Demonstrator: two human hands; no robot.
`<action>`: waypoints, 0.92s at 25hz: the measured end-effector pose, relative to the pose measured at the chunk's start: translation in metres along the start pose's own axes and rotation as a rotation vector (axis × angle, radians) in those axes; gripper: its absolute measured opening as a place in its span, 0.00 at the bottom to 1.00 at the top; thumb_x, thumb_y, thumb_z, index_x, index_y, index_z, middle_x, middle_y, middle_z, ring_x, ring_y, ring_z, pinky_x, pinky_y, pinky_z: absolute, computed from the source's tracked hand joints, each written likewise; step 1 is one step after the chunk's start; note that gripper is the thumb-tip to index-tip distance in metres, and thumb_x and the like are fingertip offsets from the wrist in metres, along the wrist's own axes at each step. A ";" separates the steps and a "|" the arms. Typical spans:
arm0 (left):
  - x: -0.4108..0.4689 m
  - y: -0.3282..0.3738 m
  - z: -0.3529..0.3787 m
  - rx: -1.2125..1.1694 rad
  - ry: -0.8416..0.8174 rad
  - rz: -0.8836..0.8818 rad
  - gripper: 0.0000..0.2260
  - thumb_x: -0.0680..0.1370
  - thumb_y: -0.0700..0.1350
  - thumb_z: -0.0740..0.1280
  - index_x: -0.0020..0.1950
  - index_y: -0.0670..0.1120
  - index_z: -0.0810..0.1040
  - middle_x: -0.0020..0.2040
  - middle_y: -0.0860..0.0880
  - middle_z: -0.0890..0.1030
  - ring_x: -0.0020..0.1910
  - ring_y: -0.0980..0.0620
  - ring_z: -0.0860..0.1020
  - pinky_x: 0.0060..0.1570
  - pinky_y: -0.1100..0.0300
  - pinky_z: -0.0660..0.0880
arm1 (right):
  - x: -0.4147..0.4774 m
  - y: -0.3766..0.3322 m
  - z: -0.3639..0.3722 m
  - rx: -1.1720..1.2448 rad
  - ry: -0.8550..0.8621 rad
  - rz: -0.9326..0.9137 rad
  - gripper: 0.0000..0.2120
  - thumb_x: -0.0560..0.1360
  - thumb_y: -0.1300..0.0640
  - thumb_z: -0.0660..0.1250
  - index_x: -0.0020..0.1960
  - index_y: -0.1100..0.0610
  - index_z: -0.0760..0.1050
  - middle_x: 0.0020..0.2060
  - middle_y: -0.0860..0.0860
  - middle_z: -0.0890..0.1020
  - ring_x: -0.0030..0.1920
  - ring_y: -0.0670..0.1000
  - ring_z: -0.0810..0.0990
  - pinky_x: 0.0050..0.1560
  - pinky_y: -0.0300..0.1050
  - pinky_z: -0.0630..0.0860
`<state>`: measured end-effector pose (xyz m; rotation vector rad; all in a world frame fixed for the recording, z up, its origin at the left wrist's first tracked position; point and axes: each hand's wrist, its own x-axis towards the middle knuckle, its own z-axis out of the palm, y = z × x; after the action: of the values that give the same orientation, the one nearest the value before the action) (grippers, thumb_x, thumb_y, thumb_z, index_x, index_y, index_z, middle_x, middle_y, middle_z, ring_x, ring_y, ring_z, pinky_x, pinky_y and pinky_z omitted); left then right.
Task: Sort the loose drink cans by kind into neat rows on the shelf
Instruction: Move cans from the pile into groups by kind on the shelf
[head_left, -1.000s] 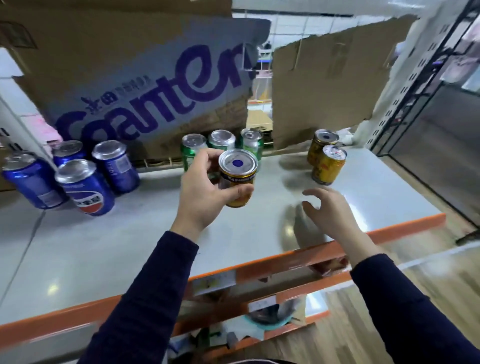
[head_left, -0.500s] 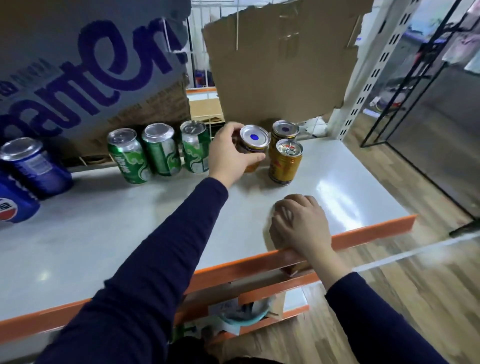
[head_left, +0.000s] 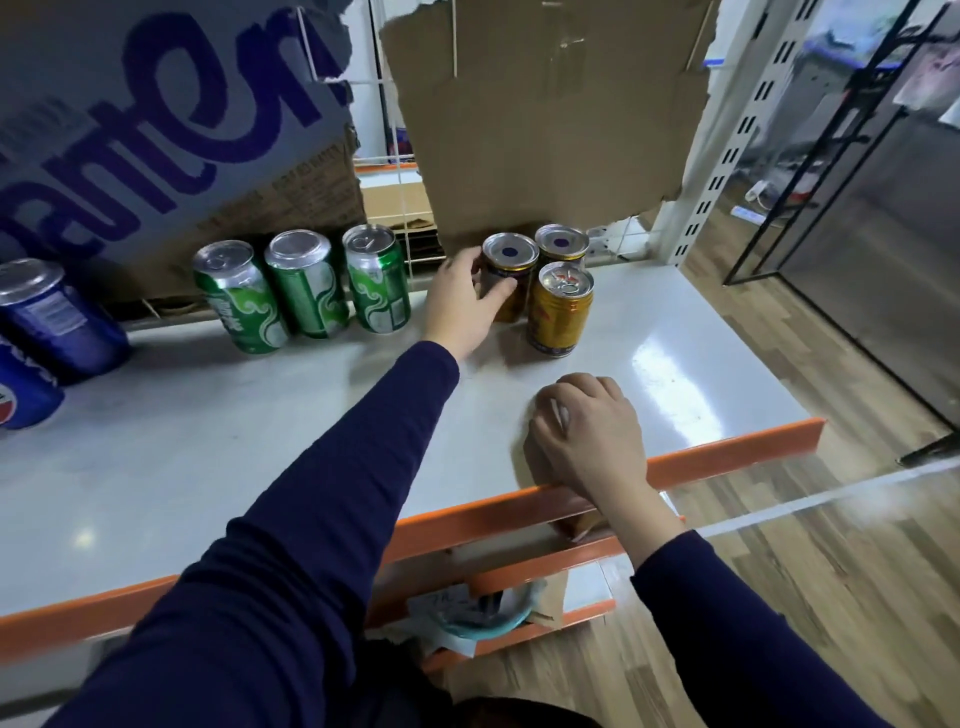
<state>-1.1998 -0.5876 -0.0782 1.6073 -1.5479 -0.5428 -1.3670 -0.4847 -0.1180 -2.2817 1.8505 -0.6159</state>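
Observation:
My left hand (head_left: 462, 306) grips a gold can (head_left: 511, 270) standing on the white shelf (head_left: 249, 447), beside two other gold cans: one behind (head_left: 562, 243) and one in front to the right (head_left: 561, 312). Three green cans (head_left: 306, 291) stand in a row to the left of my hand. Blue cans (head_left: 47, 327) stand at the far left, partly cut off by the frame edge. My right hand (head_left: 592, 431) rests on the shelf near its orange front edge, fingers curled and holding nothing.
Torn cardboard sheets (head_left: 545, 104) lean against the shelf's back, one printed with purple letters (head_left: 156, 114). A white perforated upright (head_left: 722, 156) bounds the shelf's right end. A lower shelf (head_left: 519, 597) holds clutter. Wood floor (head_left: 779, 571) lies to the right.
My left hand carried the gold can from mid-shelf to the back right and set it next to the two gold cans. My right hand came down onto the shelf's front edge.

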 end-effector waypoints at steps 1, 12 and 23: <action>-0.010 -0.001 -0.009 0.012 -0.009 0.025 0.18 0.76 0.49 0.69 0.64 0.43 0.75 0.59 0.47 0.78 0.58 0.49 0.76 0.59 0.56 0.73 | 0.001 0.001 -0.001 0.017 -0.014 0.004 0.12 0.73 0.51 0.66 0.52 0.54 0.80 0.52 0.51 0.80 0.54 0.57 0.73 0.53 0.52 0.72; -0.159 -0.099 -0.178 0.493 0.143 -0.036 0.11 0.78 0.48 0.67 0.57 0.46 0.79 0.54 0.49 0.81 0.54 0.48 0.78 0.55 0.50 0.72 | 0.012 -0.113 0.016 0.334 -0.055 -0.249 0.08 0.74 0.62 0.68 0.53 0.59 0.81 0.50 0.55 0.81 0.50 0.59 0.78 0.51 0.44 0.68; -0.362 -0.199 -0.419 0.766 0.500 -0.323 0.10 0.77 0.48 0.67 0.57 0.47 0.79 0.53 0.48 0.81 0.51 0.45 0.79 0.54 0.50 0.69 | -0.089 -0.412 0.091 0.471 -0.196 -0.686 0.08 0.73 0.63 0.68 0.52 0.58 0.81 0.50 0.53 0.82 0.53 0.57 0.78 0.56 0.44 0.69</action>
<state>-0.8073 -0.1495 -0.0794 2.3592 -1.1639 0.3430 -0.9727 -0.3163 -0.0735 -2.4744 0.6994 -0.7656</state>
